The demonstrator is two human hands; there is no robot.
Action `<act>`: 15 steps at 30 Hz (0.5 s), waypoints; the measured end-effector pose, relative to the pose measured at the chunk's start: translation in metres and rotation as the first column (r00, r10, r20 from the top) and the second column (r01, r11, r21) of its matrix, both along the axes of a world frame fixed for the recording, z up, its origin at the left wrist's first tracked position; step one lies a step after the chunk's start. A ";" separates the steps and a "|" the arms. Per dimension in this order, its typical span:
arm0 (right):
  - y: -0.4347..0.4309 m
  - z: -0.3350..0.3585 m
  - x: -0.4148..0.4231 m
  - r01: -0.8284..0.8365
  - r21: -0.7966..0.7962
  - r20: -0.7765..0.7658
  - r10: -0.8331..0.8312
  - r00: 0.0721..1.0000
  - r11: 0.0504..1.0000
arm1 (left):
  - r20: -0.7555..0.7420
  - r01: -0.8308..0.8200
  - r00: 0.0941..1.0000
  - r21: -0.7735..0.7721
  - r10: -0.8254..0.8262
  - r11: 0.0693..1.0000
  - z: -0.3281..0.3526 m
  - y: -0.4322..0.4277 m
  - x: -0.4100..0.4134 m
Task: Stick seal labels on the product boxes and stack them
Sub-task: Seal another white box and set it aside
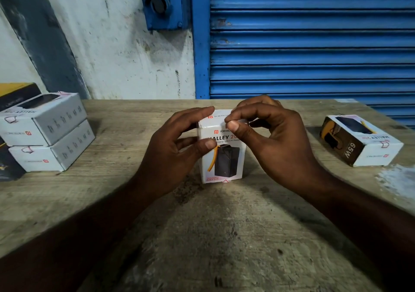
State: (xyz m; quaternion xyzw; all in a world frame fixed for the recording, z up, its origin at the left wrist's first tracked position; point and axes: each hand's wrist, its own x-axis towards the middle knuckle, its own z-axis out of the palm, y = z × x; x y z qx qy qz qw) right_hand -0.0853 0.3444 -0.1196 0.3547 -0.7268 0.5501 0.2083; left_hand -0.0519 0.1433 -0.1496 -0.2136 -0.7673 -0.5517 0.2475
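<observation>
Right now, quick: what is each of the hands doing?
Left hand: grips the upright box by its left side.
Right hand: pinches the box's top front edge; any label there is hidden.

bare left hand (177, 143), bare right hand (271, 139), bare forearms (94, 231)

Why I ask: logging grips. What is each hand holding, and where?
Upright white cardboard box: left hand grips its left side, right hand pinches its top edge.

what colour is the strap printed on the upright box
The strap is orange-yellow, clearest in the head view.
</observation>
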 end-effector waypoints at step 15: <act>-0.004 -0.004 0.000 -0.067 -0.053 0.115 0.073 0.991 0.996 | -0.006 -0.007 1.000 0.003 0.007 1.000 0.000 0.001 0.000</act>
